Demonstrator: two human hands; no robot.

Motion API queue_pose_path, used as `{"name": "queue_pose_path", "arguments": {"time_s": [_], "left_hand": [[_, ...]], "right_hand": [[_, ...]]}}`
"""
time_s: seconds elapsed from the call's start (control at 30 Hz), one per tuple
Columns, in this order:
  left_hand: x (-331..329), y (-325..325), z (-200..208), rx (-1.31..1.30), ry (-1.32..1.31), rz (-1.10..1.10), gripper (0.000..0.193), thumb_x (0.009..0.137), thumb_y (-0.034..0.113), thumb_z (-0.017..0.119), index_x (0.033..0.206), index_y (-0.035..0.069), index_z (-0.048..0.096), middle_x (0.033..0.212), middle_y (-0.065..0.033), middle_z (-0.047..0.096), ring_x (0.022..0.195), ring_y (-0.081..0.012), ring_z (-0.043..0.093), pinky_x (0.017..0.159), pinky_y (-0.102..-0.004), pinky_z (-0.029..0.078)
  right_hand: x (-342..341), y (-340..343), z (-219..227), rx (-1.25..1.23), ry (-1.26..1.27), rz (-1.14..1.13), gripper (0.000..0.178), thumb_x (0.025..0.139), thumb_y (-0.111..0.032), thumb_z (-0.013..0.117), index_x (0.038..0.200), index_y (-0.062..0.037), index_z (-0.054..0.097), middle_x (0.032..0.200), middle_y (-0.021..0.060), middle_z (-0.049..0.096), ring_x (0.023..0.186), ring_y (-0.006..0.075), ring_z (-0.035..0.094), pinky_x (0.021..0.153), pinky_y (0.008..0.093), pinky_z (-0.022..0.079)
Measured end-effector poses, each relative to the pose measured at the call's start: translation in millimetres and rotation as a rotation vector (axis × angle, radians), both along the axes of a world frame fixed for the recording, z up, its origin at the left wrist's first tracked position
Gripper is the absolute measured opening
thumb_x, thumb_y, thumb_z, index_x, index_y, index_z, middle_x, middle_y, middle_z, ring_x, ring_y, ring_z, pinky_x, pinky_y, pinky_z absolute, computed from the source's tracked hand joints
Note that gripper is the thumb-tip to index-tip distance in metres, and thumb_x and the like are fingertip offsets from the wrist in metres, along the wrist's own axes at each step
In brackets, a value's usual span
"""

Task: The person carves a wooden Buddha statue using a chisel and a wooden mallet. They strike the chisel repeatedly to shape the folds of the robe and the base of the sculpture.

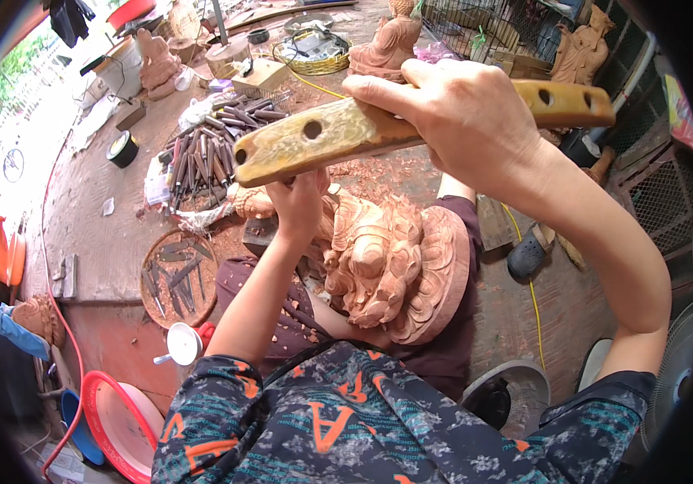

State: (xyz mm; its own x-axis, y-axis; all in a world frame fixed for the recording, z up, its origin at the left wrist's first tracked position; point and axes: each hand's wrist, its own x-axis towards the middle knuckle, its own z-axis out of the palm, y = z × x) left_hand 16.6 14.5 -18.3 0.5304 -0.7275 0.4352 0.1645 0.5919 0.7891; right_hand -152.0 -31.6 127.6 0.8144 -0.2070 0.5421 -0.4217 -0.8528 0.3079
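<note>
My right hand (475, 121) grips a long yellowish-brown wooden bar (338, 133) with round holes near its ends, raised across the view. Under the bar's left half, my left hand (301, 206) is closed with the fingers up; the bar hides whatever it holds. A reddish carved wooden statue (366, 250) lies on its side across my lap, its head end toward my left hand. Its round petal-carved base (435, 274) faces right. Wood chips speckle the dark trousers (270, 327).
Many wood-handled chisels (205, 153) lie piled beyond my left hand. A round tray (161, 302) holds several blades, near a white cup (183, 343). Other carved statues (387, 40) stand farther back. A yellow cord (533, 306) runs along the right floor beside a fan (673, 371).
</note>
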Motion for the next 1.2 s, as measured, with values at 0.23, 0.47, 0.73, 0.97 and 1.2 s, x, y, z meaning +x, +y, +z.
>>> {"name": "queue_pose_path", "arguments": {"time_s": [0.23,0.47,0.73,0.97,1.2], "left_hand": [[11,-1,-8,-0.013,0.047,-0.139,0.016,0.091,0.005,0.056,0.076,0.003,0.052,0.061,0.0006,0.052,0.049,-0.0041,0.045,0.043,-0.0196,0.036],[9,4,-3,-0.018,-0.060,-0.190,0.015,0.091,0.006,0.056,0.077,0.004,0.051,0.062,0.0013,0.050,0.050,-0.0043,0.045,0.043,-0.0192,0.035],[-8,9,3,0.017,-0.035,-0.003,0.017,0.094,0.012,0.052,0.079,0.007,0.046,0.054,0.0018,0.039,0.042,-0.0070,0.030,0.040,-0.0234,0.028],[0,23,-20,-0.308,-0.124,-0.056,0.030,0.097,0.022,0.048,0.072,0.005,0.045,0.052,0.0003,0.038,0.042,-0.0077,0.033,0.037,-0.0218,0.025],[10,21,-9,-0.261,-0.053,-0.188,0.032,0.096,0.026,0.048,0.072,0.005,0.044,0.050,0.0015,0.033,0.040,-0.0070,0.027,0.037,-0.0229,0.021]], "right_hand": [[-15,3,-22,0.029,-0.012,-0.037,0.029,0.079,-0.009,0.056,0.107,-0.0188,0.055,0.073,0.0122,0.062,0.066,0.0266,0.066,0.054,0.0374,0.052],[-24,11,-24,0.315,-0.285,0.024,0.046,0.069,0.002,0.059,0.112,-0.0138,0.054,0.088,0.0129,0.062,0.079,0.0340,0.064,0.065,0.0405,0.051],[-26,10,-23,0.259,-0.328,0.039,0.041,0.075,-0.006,0.060,0.114,-0.0166,0.055,0.074,0.0101,0.054,0.063,0.0301,0.059,0.056,0.0404,0.048],[-28,12,-18,0.381,-0.176,-0.112,0.041,0.074,0.003,0.059,0.112,-0.0143,0.053,0.088,0.0140,0.065,0.084,0.0342,0.065,0.067,0.0415,0.052],[-8,-5,13,0.629,-0.492,0.181,0.048,0.076,0.004,0.057,0.122,-0.0044,0.048,0.087,0.0150,0.063,0.078,0.0232,0.063,0.068,0.0340,0.049]]}}
